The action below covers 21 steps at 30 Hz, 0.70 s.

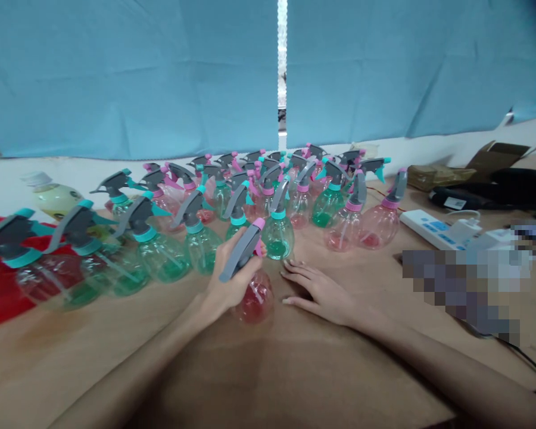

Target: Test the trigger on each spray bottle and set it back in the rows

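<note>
My left hand (226,277) is wrapped round the neck of a pink spray bottle (255,298) with a grey trigger head and pink collar, standing on the brown table (268,369). My right hand (319,289) lies flat on the table just right of that bottle, fingers stretched out and holding nothing. Behind them stand several more spray bottles, green ones (161,253) at the left and middle, pink ones (366,229) at the right and back.
A white power strip (431,229) with a plug lies at the right, near a black object and a brown box. A red bag (0,286) sits at the left edge, with a yellowish bottle (53,196) behind it. Blue curtains hang along the back.
</note>
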Each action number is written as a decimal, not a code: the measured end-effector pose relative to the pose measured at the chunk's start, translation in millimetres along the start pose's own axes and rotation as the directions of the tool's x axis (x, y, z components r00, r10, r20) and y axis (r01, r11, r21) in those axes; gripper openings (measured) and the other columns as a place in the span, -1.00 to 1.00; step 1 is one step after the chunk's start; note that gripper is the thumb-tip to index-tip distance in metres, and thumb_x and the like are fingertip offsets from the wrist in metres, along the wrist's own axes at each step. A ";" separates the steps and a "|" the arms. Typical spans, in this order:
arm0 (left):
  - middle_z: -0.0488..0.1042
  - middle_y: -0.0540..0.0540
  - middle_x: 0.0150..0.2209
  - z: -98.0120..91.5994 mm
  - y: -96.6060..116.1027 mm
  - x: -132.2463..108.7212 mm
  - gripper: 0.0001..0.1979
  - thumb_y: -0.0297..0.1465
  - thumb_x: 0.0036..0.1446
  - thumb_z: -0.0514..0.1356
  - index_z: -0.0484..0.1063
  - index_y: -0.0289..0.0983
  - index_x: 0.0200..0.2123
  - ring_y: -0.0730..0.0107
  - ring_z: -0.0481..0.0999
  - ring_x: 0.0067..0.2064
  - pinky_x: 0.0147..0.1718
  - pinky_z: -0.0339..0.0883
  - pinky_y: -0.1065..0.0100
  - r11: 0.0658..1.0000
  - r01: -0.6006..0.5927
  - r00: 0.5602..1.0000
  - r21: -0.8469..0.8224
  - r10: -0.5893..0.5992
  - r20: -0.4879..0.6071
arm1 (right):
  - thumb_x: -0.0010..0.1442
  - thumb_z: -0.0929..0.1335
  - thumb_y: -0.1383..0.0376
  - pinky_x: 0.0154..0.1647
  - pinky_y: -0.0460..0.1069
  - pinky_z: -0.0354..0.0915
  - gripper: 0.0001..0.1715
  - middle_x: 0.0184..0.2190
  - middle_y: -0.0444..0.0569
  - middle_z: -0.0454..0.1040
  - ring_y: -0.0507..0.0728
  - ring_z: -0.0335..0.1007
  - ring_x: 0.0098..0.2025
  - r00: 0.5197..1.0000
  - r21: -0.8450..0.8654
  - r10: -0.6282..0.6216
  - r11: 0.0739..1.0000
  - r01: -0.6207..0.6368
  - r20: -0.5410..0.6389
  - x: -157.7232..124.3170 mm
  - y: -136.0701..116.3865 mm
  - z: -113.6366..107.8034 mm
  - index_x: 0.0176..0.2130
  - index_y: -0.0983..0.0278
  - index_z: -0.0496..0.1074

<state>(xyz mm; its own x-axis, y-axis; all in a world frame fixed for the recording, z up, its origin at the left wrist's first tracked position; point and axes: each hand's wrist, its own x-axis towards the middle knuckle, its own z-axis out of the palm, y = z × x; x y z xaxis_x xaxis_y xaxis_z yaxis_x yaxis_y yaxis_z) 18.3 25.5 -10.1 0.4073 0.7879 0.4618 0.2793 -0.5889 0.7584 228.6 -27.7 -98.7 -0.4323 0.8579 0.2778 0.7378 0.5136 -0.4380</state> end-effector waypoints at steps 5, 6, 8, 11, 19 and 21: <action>0.47 -0.04 -0.38 5.5 0.5 1.0 -0.83 -0.38 0.09 0.14 0.42 -0.22 -0.22 0.31 0.46 -0.34 -0.32 0.36 0.26 1.000 -0.011 0.999 0.023 0.013 -0.047 | 0.17 0.24 -0.15 0.27 0.23 0.02 -0.16 0.22 0.22 0.22 0.28 0.05 0.29 0.999 0.001 0.005 1.000 -0.005 0.054 -0.5 -2.0 -5.9 0.20 0.37 0.23; 0.47 -0.05 -0.37 6.7 1.4 1.1 -0.83 -0.39 0.09 0.14 0.42 -0.22 -0.21 0.29 0.48 -0.30 -0.28 0.37 0.24 1.000 -0.019 0.999 0.018 0.020 -0.047 | 0.16 0.25 -0.15 0.27 0.23 0.02 -0.15 0.22 0.23 0.23 0.28 0.06 0.28 0.998 0.012 0.010 1.000 -0.011 0.057 -0.9 -3.1 -7.5 0.20 0.37 0.22; 0.47 -0.06 -0.34 8.7 3.6 1.1 -0.83 -0.40 0.10 0.14 0.42 -0.22 -0.21 0.28 0.49 -0.27 -0.24 0.38 0.23 1.000 -0.026 0.999 0.003 0.026 -0.045 | 0.12 0.28 -0.17 0.26 0.24 0.05 -0.12 0.21 0.22 0.24 0.29 0.09 0.27 0.998 0.044 0.034 0.998 -0.036 0.054 -1.7 -5.8 -10.8 0.20 0.36 0.21; 0.46 -0.05 -0.33 11.6 6.7 1.1 -0.80 -0.42 0.10 0.14 0.41 -0.24 -0.17 0.30 0.50 -0.24 -0.22 0.38 0.24 1.000 -0.021 0.998 0.002 0.022 -0.053 | 0.09 0.32 -0.15 0.19 0.24 0.15 -0.11 0.18 0.20 0.27 0.30 0.19 0.20 0.995 0.113 0.086 0.989 -0.090 0.047 -2.8 -11.4 -16.5 0.21 0.32 0.19; 0.45 -0.02 -0.33 36.7 17.3 8.5 -0.79 -0.49 0.05 0.15 0.39 -0.24 -0.19 0.44 0.43 -0.39 -0.34 0.38 0.35 0.997 -0.071 0.994 0.023 0.073 -0.076 | 0.08 0.38 -0.05 0.09 0.22 0.25 -0.14 0.15 0.09 0.31 0.29 0.27 0.14 0.997 0.289 0.067 0.956 -0.050 -0.049 -5.9 -34.3 -33.1 0.23 0.16 0.08; 0.47 -0.03 -0.29 48.2 20.1 11.7 -0.77 -0.49 0.03 0.15 0.38 -0.24 -0.18 0.46 0.43 -0.40 -0.36 0.37 0.37 0.996 -0.085 0.994 0.011 0.086 -0.069 | 0.06 0.40 -0.04 0.08 0.22 0.26 -0.14 0.14 0.09 0.31 0.29 0.27 0.13 0.991 0.311 0.083 0.949 -0.048 -0.100 -6.9 -38.1 -35.0 0.22 0.17 0.08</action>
<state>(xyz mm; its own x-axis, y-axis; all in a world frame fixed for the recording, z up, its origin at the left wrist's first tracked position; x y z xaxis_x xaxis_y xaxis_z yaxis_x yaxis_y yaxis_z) 70.6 14.2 -11.7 0.3688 0.7450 0.5559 0.2531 -0.6559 0.7111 221.6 -53.7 -54.0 -0.3152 0.8917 0.3250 0.5601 0.4512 -0.6948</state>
